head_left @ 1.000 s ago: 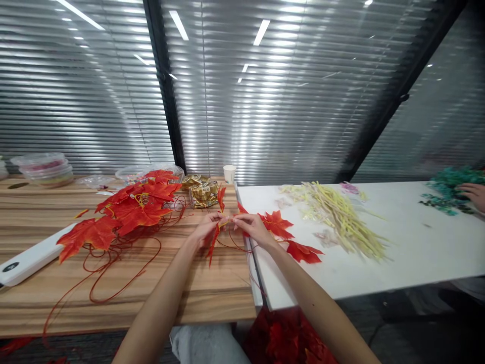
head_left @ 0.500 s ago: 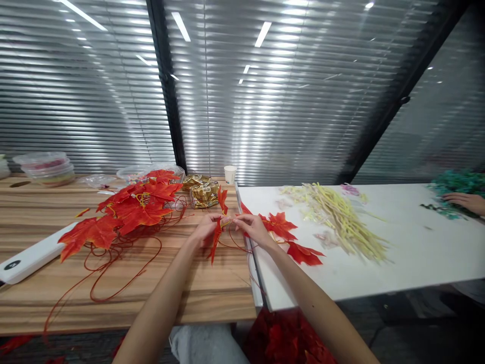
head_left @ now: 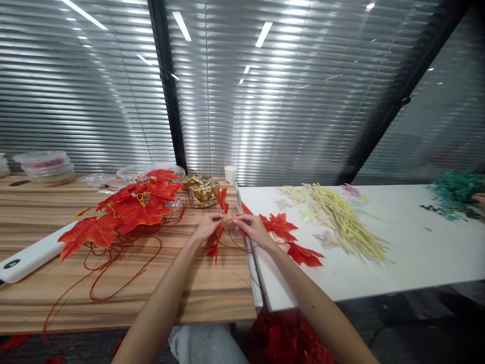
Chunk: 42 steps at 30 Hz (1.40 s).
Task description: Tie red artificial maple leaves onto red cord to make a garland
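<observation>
My left hand (head_left: 208, 226) is closed on a red artificial maple leaf (head_left: 222, 200), seen nearly edge-on, at its yellow stem. Close beside it, my right hand (head_left: 251, 227) pinches at the same spot; a thin red cord (head_left: 238, 247) hangs below the fingers. What exactly lies between the right fingertips is too small to make out. More red maple leaves (head_left: 280, 226) lie on the white table by my right wrist. To the left, a pile of red maple leaves (head_left: 142, 202) rests over loops of red cord (head_left: 99, 280).
A white flat device (head_left: 36, 255), stacked plastic tubs (head_left: 47, 168), gold-wrapped packets (head_left: 204, 194) and a paper cup (head_left: 230, 174) stand on the wooden table (head_left: 212, 303). Yellow stems (head_left: 341, 222) lie on the white table (head_left: 409, 258). A co-worker's hand (head_left: 480, 199) is by teal flowers (head_left: 454, 189).
My hands stay almost in place; the maple leaf between them has turned slightly. The co-worker's hand at far right has drawn back toward the picture's edge.
</observation>
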Motion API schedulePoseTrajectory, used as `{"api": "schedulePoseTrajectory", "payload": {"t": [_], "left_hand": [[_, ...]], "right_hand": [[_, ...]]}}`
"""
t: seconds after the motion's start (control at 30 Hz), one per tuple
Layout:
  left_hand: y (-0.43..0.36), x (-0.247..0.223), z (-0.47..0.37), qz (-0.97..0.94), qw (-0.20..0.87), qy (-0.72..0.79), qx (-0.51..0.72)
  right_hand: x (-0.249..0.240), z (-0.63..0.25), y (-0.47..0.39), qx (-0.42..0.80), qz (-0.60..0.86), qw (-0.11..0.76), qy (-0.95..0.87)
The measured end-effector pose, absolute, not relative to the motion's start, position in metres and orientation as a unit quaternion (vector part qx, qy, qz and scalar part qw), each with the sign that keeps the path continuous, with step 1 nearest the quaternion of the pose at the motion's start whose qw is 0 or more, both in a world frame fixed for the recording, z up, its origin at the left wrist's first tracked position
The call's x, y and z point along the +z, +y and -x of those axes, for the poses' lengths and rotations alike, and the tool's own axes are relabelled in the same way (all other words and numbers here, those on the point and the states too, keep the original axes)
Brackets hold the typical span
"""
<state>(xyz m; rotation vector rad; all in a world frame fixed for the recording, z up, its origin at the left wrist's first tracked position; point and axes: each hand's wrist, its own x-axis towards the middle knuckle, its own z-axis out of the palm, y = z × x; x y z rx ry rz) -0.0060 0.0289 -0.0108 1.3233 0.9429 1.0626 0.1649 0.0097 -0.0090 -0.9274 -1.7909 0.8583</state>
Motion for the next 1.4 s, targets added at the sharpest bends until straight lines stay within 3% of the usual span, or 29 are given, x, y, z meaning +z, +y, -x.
{"api": "schedulePoseTrajectory", "payload": {"t": [1.4], "left_hand": [[0.0266, -0.0095, 0.0022, -0.649, 0.503, 0.395, 0.413]], "right_hand": [[-0.0143, -0.1603, 0.0094, 0.402, 0.402, 0.433, -0.7]]}}
